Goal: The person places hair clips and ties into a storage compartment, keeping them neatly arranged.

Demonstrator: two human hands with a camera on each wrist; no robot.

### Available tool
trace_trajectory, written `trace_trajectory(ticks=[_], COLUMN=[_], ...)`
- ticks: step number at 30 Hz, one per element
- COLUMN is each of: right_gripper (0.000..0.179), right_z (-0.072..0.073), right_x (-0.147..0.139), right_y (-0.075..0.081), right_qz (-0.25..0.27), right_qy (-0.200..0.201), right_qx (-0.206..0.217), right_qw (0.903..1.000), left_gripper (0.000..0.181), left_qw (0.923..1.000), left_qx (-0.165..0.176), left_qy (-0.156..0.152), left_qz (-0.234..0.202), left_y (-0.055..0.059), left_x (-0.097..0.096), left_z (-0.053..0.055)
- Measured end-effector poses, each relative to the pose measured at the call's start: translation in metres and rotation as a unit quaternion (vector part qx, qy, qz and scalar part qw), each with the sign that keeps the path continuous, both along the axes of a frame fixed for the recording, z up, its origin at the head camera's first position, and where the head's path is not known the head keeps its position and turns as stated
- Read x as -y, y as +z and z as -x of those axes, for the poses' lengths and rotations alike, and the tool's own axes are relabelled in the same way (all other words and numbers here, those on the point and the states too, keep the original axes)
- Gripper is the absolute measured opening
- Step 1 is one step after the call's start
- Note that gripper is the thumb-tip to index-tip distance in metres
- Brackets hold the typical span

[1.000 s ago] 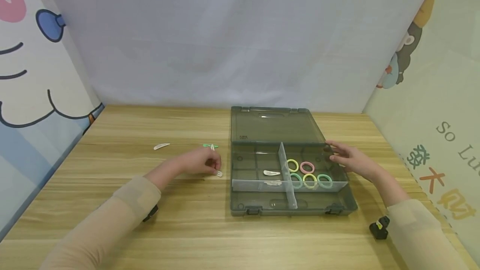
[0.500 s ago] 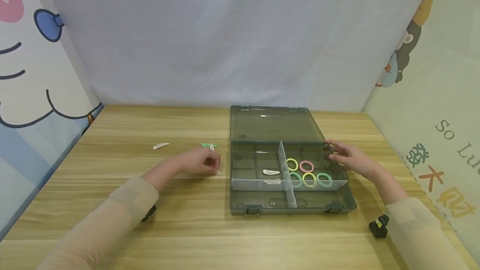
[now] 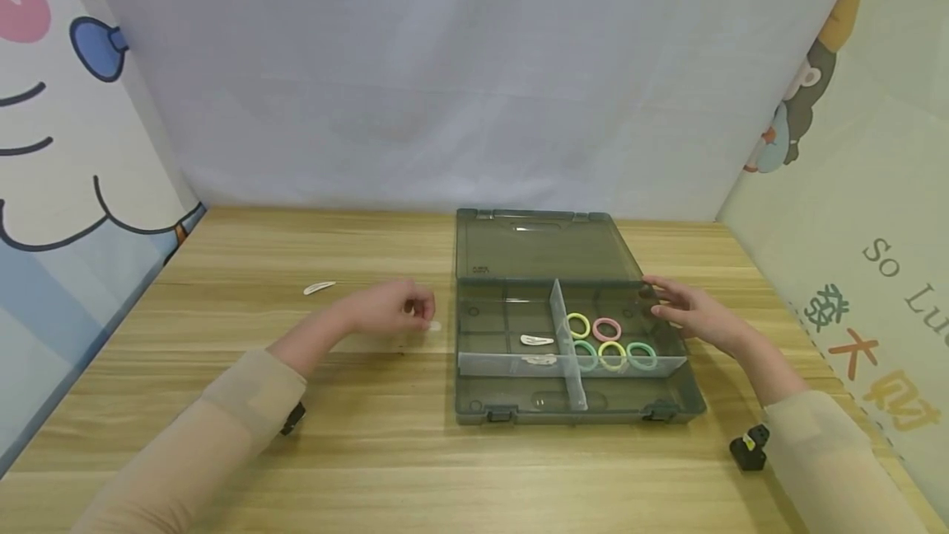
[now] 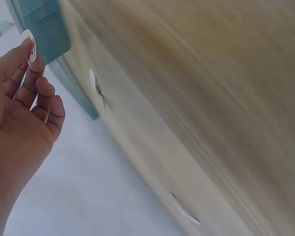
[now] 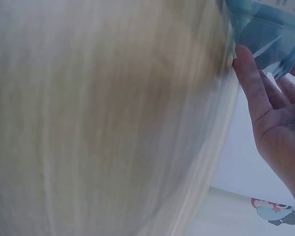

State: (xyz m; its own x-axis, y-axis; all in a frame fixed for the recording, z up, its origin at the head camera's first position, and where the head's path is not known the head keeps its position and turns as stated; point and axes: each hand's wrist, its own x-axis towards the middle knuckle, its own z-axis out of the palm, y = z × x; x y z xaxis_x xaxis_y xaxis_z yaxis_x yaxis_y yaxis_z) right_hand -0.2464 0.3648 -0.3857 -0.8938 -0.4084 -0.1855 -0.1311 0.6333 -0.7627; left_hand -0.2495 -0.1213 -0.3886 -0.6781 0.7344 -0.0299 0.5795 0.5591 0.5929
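Observation:
My left hand (image 3: 393,309) pinches a white snap hair clip (image 4: 32,49) between thumb and fingertips, left of the box. It is lifted off the table in the left wrist view. A white clip (image 4: 92,78) and a green clip (image 4: 100,92) lie together on the table, hidden behind the left hand in the head view. Farther left lies another white clip (image 3: 320,288). The grey see-through divided box (image 3: 474,416) has its lid (image 3: 549,250) laid back. My right hand (image 3: 700,320) rests with relaxed fingers at the box's right rim.
White clips (image 3: 536,340) lie in the box's back left compartment. Several coil hair ties in yellow, pink and green are in the back right one, among them a pink hair tie (image 3: 607,342). Light dividers (image 3: 511,367) stand up inside. A white cloth (image 3: 408,105) hangs behind the table.
My left hand has risen slightly and moved a little toward the back with the white hair clip, now covering the green and white clips in the head view. The right hand has stayed still.

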Motion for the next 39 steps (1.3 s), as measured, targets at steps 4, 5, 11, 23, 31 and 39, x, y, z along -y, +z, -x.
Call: trace_trajectory(ticks=[4, 5, 11, 23, 31, 39], right_gripper=[0.061, 0.061, 0.06, 0.06, 0.06, 0.061], right_z=[0.0, 0.0, 0.001, 0.002, 0.002, 0.002], right_x=[0.0, 0.0, 0.0, 0.0, 0.0, 0.0], right_y=[0.0, 0.0, -0.001, -0.002, -0.002, -0.003], right_qz=[0.0, 0.0, 0.0, -0.001, -0.001, 0.0], right_qy=[0.001, 0.001, -0.002, -0.001, -0.001, 0.0], right_qx=[-0.001, -0.001, 0.001, -0.002, -0.004, -0.005], right_qw=[1.0, 1.0, 1.0, 1.0, 1.0, 1.0], left_gripper=[0.01, 0.01, 0.011, 0.008, 0.006, 0.008], left_qw=[0.9999, 0.9998, 0.9988, 0.9979, 0.997, 0.9965], left_qx=[-0.008, -0.013, -0.043, -0.056, -0.044, -0.02], left_qy=[0.009, 0.012, 0.013, 0.019, 0.05, 0.06], left_qz=[-0.005, -0.005, -0.017, -0.028, -0.038, -0.055], left_y=[0.006, 0.008, 0.019, 0.037, 0.041, 0.032], left_x=[0.0, -0.001, -0.006, -0.03, -0.053, -0.077], left_z=[0.001, 0.001, 0.003, 0.005, 0.009, 0.016])
